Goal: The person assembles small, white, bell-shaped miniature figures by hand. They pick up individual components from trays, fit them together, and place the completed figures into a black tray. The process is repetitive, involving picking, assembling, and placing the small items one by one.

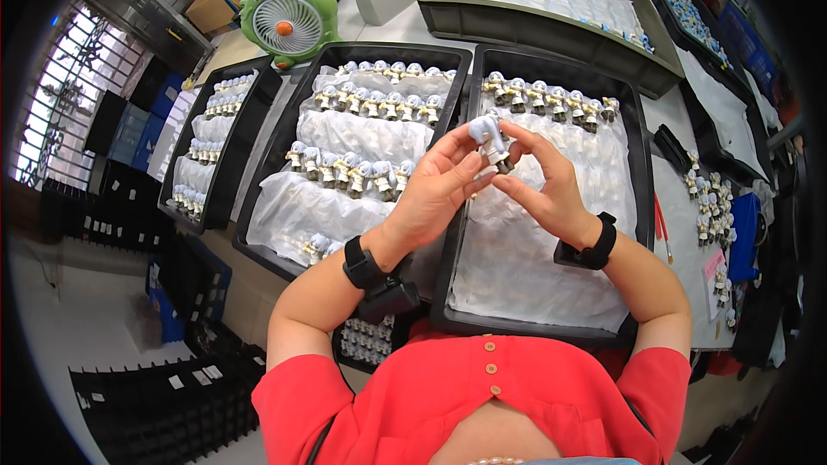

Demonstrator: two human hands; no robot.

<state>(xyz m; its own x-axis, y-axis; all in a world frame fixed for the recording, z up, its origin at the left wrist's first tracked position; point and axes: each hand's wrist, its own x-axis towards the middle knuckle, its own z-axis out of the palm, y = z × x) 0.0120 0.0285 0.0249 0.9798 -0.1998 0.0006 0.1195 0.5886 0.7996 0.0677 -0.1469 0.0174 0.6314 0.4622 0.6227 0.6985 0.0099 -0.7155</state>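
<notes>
Between both hands, above the right-hand black tray (642, 198), I hold a small figurine (488, 136) with pale blue-grey hair and a white and dark body. My left hand (439, 179) has its fingers closed on the figurine's side. My right hand (544, 179) pinches it from the other side with thumb and fingertips. In the tray beneath, a row of similar figurines (551, 100) lies along the far end on white crinkled sheeting (543, 267). The black tray to the left (289, 103) holds several rows of such figurines (349, 170) between strips of sheeting.
A green fan (289, 17) stands beyond the trays. Further back sits an olive tray (551, 30) with wrapped pieces. A narrower black tray (177, 155) of figurines is at far left. At right are loose figurines (713, 207) and red thin-handled tools (662, 228).
</notes>
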